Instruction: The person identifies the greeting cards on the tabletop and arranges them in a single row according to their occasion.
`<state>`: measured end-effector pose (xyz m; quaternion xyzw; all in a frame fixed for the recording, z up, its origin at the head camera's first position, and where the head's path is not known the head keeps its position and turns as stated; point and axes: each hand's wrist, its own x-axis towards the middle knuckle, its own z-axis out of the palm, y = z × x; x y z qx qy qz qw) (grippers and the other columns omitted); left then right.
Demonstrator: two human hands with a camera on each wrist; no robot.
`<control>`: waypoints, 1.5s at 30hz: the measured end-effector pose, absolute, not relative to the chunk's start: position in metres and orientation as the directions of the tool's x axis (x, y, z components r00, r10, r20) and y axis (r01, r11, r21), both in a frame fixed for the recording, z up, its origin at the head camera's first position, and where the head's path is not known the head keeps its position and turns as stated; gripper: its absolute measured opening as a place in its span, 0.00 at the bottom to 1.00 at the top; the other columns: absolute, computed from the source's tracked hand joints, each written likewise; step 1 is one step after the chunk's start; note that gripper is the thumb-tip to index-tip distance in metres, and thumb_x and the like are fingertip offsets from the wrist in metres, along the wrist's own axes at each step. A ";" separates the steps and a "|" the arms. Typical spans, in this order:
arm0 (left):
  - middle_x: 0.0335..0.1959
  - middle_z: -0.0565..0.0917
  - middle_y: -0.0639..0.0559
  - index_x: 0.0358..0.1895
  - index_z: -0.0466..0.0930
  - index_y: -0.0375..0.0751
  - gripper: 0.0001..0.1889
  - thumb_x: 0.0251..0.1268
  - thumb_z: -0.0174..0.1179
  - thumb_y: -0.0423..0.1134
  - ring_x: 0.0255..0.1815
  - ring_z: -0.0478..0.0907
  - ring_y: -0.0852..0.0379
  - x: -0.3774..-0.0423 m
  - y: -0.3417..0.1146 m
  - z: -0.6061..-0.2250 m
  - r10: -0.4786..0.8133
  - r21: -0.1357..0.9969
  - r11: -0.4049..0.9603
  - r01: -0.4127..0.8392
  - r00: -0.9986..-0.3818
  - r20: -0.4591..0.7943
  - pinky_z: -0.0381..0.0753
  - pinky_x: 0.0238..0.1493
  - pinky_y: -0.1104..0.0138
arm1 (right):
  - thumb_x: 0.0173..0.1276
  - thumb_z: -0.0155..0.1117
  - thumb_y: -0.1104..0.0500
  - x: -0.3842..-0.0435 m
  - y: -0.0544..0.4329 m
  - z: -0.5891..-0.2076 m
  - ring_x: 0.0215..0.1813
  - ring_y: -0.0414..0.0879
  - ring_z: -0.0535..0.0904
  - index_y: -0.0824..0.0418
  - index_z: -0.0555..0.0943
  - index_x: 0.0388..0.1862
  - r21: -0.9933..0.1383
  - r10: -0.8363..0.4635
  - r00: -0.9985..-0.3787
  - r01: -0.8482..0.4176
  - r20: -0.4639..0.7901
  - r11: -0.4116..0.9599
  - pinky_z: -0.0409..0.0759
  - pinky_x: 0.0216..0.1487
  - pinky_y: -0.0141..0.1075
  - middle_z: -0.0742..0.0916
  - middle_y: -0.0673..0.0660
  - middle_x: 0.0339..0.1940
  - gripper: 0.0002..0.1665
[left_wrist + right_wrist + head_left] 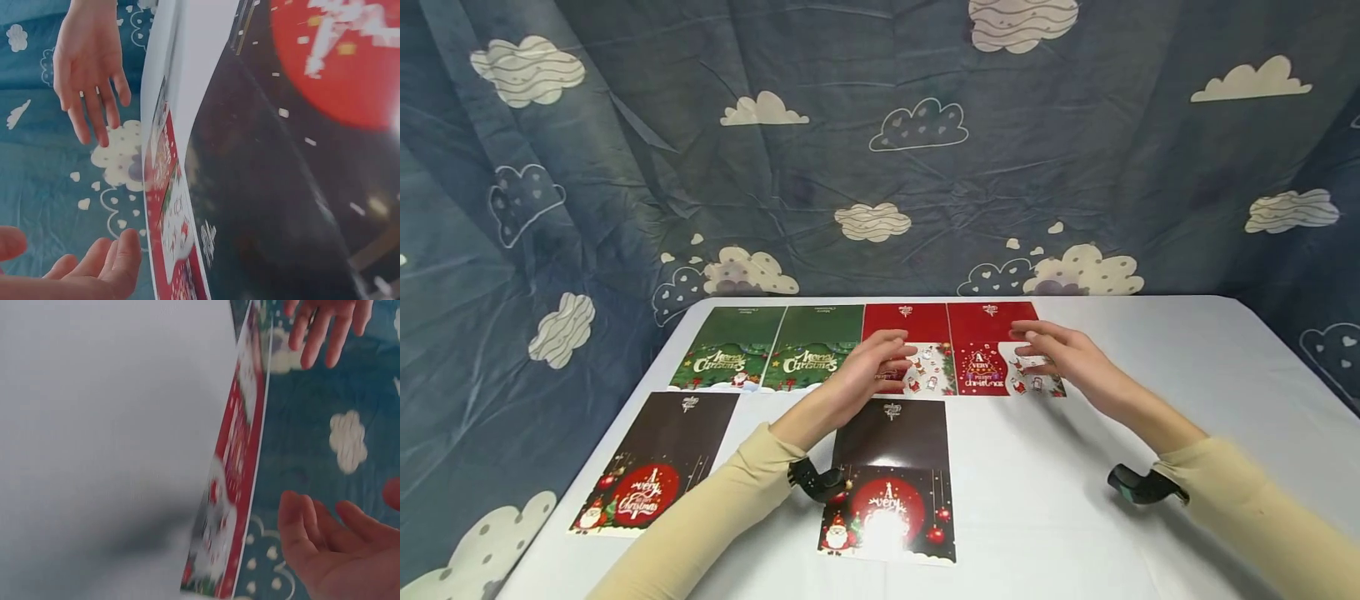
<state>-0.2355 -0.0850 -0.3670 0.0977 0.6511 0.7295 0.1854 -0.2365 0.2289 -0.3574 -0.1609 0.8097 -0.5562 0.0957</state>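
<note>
My left hand (pixel 868 375) hovers over the inner red Christmas card (pixel 906 323), its fingers loosely bent with nothing between them. My right hand (pixel 1071 358) is raised over the right end of the outer red Christmas card (pixel 981 321), fingers relaxed and holding nothing. Both red cards lie unfolded, plain red half at the back and printed half in front. Below my left hand lies a black Christmas card (pixel 891 437) with a red circle, glossy with glare. In both wrist views the two hands face each other, palms showing and fingers apart.
Two green Merry Christmas cards (pixel 816 329) lie side by side at the back left. A second black card (pixel 688 429) is at the front left. All rest on a white table (pixel 1045 517). Behind it hangs a dark blue cloth (pixel 850 167) with cloud prints.
</note>
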 end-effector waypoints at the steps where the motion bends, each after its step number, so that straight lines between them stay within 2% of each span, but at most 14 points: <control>1: 0.69 0.66 0.30 0.71 0.59 0.33 0.23 0.78 0.42 0.38 0.68 0.63 0.32 -0.233 -0.089 -0.366 0.394 0.986 -0.086 -0.143 -0.914 -0.098 0.66 0.64 0.42 | 0.81 0.45 0.52 -0.233 0.226 -0.357 0.63 0.61 0.73 0.67 0.62 0.74 -0.933 -0.371 -0.929 -0.140 0.008 0.330 0.76 0.59 0.54 0.68 0.68 0.71 0.30; 3: 0.68 0.68 0.30 0.69 0.61 0.34 0.22 0.78 0.42 0.37 0.67 0.64 0.32 -0.228 -0.100 -0.365 0.381 0.986 -0.081 -0.148 -0.918 -0.106 0.67 0.64 0.43 | 0.81 0.45 0.51 -0.226 0.221 -0.356 0.63 0.67 0.71 0.67 0.62 0.74 -0.939 -0.377 -0.926 -0.119 -0.012 0.324 0.76 0.59 0.54 0.69 0.69 0.71 0.30; 5: 0.66 0.70 0.30 0.67 0.64 0.34 0.20 0.78 0.42 0.37 0.66 0.65 0.32 -0.222 -0.112 -0.366 0.365 0.986 -0.070 -0.152 -0.924 -0.116 0.70 0.63 0.46 | 0.81 0.46 0.51 -0.220 0.216 -0.355 0.63 0.68 0.71 0.67 0.62 0.74 -0.946 -0.382 -0.924 -0.102 -0.025 0.309 0.77 0.59 0.52 0.69 0.69 0.70 0.31; 11: 0.65 0.72 0.30 0.67 0.64 0.32 0.20 0.78 0.42 0.36 0.64 0.68 0.35 -0.202 -0.148 -0.374 0.308 0.984 -0.034 -0.174 -0.939 -0.155 0.75 0.58 0.52 | 0.78 0.50 0.54 -0.205 0.205 -0.356 0.63 0.64 0.72 0.71 0.64 0.72 -0.966 -0.420 -0.906 -0.066 -0.047 0.251 0.79 0.57 0.42 0.70 0.69 0.69 0.30; 16: 0.64 0.72 0.30 0.69 0.62 0.30 0.23 0.78 0.43 0.38 0.62 0.71 0.38 -0.180 -0.171 -0.382 0.294 0.979 0.001 -0.206 -0.935 -0.197 0.75 0.60 0.52 | 0.77 0.52 0.56 -0.188 0.198 -0.363 0.63 0.65 0.73 0.73 0.62 0.72 -0.980 -0.476 -0.875 -0.008 -0.090 0.199 0.78 0.59 0.46 0.69 0.72 0.68 0.31; 22: 0.62 0.73 0.29 0.69 0.58 0.25 0.25 0.78 0.44 0.39 0.57 0.77 0.46 -0.158 -0.191 -0.384 0.336 0.970 -0.025 -0.243 -0.915 -0.221 0.76 0.59 0.54 | 0.79 0.50 0.56 -0.166 0.188 -0.373 0.64 0.63 0.73 0.77 0.58 0.72 -0.988 -0.568 -0.810 0.107 -0.149 0.108 0.78 0.59 0.46 0.66 0.75 0.70 0.33; 29: 0.64 0.72 0.33 0.69 0.58 0.24 0.26 0.78 0.45 0.40 0.56 0.76 0.51 -0.138 -0.198 -0.392 0.386 0.946 -0.054 -0.320 -0.880 -0.276 0.76 0.59 0.59 | 0.79 0.51 0.51 -0.144 0.178 -0.385 0.69 0.59 0.70 0.76 0.55 0.74 -0.946 -0.594 -0.750 0.318 -0.291 0.062 0.76 0.60 0.46 0.64 0.72 0.73 0.38; 37: 0.68 0.67 0.35 0.67 0.62 0.28 0.24 0.77 0.48 0.40 0.60 0.73 0.48 -0.123 -0.191 -0.393 0.410 0.940 -0.060 -0.337 -0.866 -0.285 0.75 0.60 0.55 | 0.79 0.50 0.49 -0.124 0.167 -0.389 0.74 0.56 0.63 0.72 0.52 0.77 -0.893 -0.625 -0.702 0.449 -0.341 -0.017 0.74 0.62 0.46 0.59 0.69 0.77 0.40; 41: 0.66 0.70 0.36 0.65 0.65 0.29 0.23 0.76 0.50 0.41 0.60 0.73 0.48 -0.116 -0.188 -0.394 0.366 0.943 -0.069 -0.325 -0.888 -0.279 0.77 0.58 0.55 | 0.80 0.47 0.49 -0.115 0.166 -0.391 0.75 0.56 0.60 0.72 0.49 0.77 -0.885 -0.638 -0.696 0.464 -0.329 -0.050 0.72 0.65 0.45 0.56 0.68 0.78 0.40; 45: 0.66 0.70 0.37 0.65 0.65 0.29 0.23 0.75 0.51 0.42 0.64 0.70 0.46 -0.108 -0.185 -0.394 0.333 0.948 -0.070 -0.310 -0.903 -0.271 0.76 0.59 0.55 | 0.80 0.46 0.49 -0.106 0.165 -0.389 0.76 0.57 0.57 0.73 0.50 0.77 -0.906 -0.628 -0.721 0.419 -0.293 -0.058 0.71 0.66 0.41 0.55 0.69 0.78 0.39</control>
